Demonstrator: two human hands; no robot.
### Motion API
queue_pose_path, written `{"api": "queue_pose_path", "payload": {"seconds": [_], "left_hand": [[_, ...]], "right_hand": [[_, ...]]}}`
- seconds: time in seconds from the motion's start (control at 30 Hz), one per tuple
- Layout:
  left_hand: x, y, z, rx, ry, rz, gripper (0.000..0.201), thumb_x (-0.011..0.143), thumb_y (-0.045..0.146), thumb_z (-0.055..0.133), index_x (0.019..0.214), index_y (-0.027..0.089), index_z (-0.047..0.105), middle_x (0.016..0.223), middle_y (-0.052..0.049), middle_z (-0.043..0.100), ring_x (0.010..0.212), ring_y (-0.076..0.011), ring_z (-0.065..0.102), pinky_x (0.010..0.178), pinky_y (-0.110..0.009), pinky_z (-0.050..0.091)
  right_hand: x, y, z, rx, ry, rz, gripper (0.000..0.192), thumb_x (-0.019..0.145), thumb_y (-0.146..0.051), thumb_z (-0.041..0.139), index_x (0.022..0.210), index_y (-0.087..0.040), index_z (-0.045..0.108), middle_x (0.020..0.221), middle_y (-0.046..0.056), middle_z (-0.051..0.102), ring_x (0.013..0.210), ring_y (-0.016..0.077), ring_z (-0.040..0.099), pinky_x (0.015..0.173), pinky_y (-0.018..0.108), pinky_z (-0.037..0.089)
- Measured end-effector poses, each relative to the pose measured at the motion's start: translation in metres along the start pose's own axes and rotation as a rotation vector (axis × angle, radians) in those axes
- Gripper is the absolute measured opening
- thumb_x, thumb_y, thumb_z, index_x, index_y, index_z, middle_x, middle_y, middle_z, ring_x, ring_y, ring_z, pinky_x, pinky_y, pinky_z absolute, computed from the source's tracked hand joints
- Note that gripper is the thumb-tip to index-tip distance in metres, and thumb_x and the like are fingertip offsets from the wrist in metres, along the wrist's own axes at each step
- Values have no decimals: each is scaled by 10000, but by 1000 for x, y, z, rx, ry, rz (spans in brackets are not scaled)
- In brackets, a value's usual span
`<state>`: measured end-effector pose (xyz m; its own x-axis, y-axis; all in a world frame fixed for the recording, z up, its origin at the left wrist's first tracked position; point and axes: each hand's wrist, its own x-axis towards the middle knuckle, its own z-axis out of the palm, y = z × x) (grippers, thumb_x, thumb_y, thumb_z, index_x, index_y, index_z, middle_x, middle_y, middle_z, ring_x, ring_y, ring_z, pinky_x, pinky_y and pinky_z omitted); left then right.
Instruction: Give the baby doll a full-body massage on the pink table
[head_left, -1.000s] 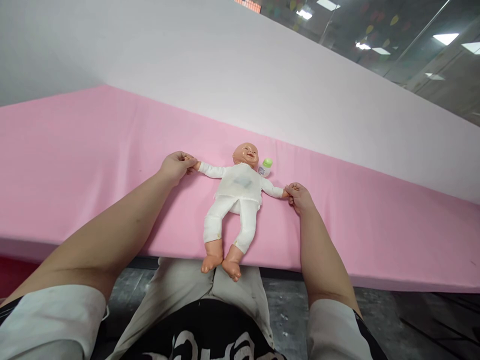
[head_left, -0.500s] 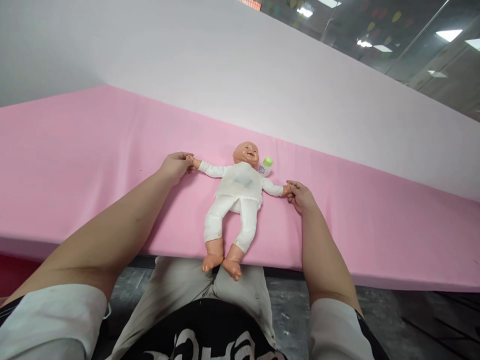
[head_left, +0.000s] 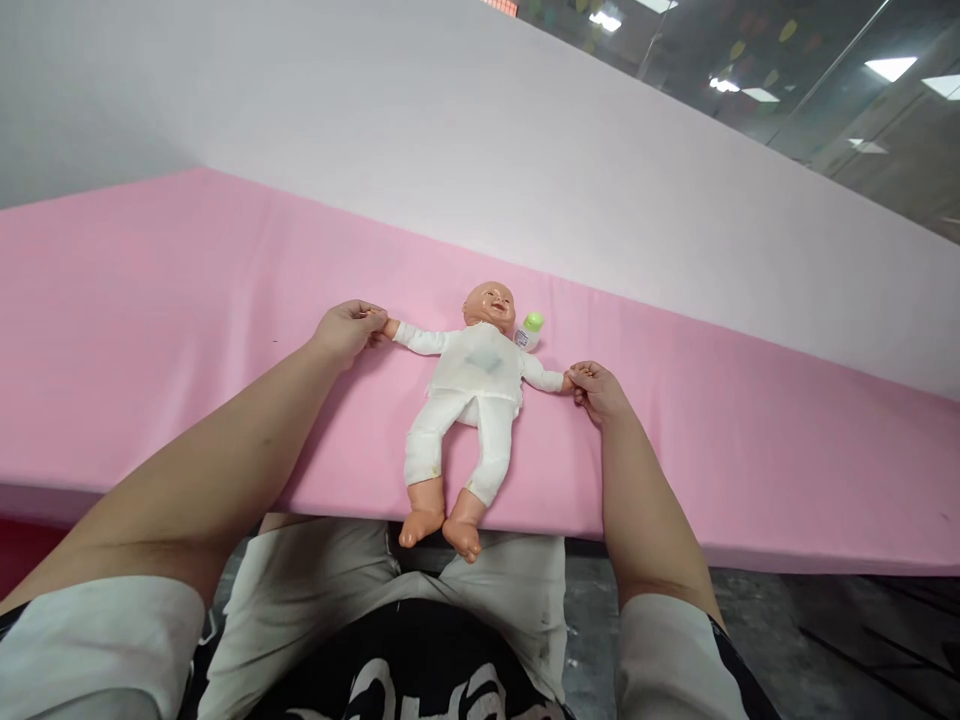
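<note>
**Baby doll held by both wrists on a pink mattress**

The only container in view is a small bottle (head_left: 529, 332) with a green cap, lying on its side just beside the doll's head, on the right; its body is white and what it holds cannot be seen.

From the left: the left hand (head_left: 346, 330) lies on the pink mattress (head_left: 135, 330) with its fingers curled nearly shut, pinching the small hand at the end of the doll's outstretched arm. The thumb and forefinger meet around that tiny hand, and the rest of the fingers fold under.

The baby doll (head_left: 469, 400) lies face up in the middle of the mattress's near part, dressed in a white top and white trousers, arms spread wide to either side. Its bare feet hang over the front edge, above the person's lap.

The right hand (head_left: 596, 388) rests on the mattress too, its fingers bent close together, the tips closed on the doll's other hand.

Behind the mattress rises a pale wall panel (head_left: 480, 150), with glass above it at the far right.
</note>
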<state>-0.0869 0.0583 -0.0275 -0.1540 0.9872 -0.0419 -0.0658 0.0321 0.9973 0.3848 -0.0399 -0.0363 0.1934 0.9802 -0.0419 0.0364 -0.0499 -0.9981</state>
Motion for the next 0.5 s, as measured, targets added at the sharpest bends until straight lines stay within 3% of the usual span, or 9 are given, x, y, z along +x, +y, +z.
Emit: {"api": "queue_pose_path", "payload": {"seconds": [0.13, 0.27, 0.4, 0.5], "left_hand": [[2, -1, 1, 18, 19, -3, 123, 816, 215, 781, 816, 179, 663, 680, -46, 658, 527, -152, 586, 542, -295, 494], [7, -6, 0, 26, 31, -13, 98, 860, 238, 747, 816, 183, 678, 701, -54, 656, 547, -158, 604, 560, -298, 502], [11, -10, -2, -11, 20, -21, 69, 844, 217, 745, 873, 180, 695, 738, -68, 674, 588, -177, 632, 604, -324, 546], [10, -9, -2, -44, -10, -29, 182, 789, 184, 796, 938, 177, 693, 756, -71, 684, 621, -183, 651, 641, -333, 569]], "right_hand": [[3, 3, 0, -7, 51, -3, 396, 722, -479, 910, 810, -224, 620, 560, -57, 557, 412, 68, 370, 369, 207, 278], [5, 5, -1, -5, 74, 12, 381, 799, -547, 843, 859, -208, 679, 540, -51, 528, 408, 78, 375, 365, 219, 303], [5, 5, -2, 27, 77, 24, 358, 788, -444, 856, 1009, -192, 731, 597, -36, 577, 460, 88, 441, 405, 218, 370], [4, 3, -2, 64, 58, 26, 375, 748, -361, 875, 1059, -209, 730, 749, -2, 675, 537, 91, 510, 458, 221, 441]]}}
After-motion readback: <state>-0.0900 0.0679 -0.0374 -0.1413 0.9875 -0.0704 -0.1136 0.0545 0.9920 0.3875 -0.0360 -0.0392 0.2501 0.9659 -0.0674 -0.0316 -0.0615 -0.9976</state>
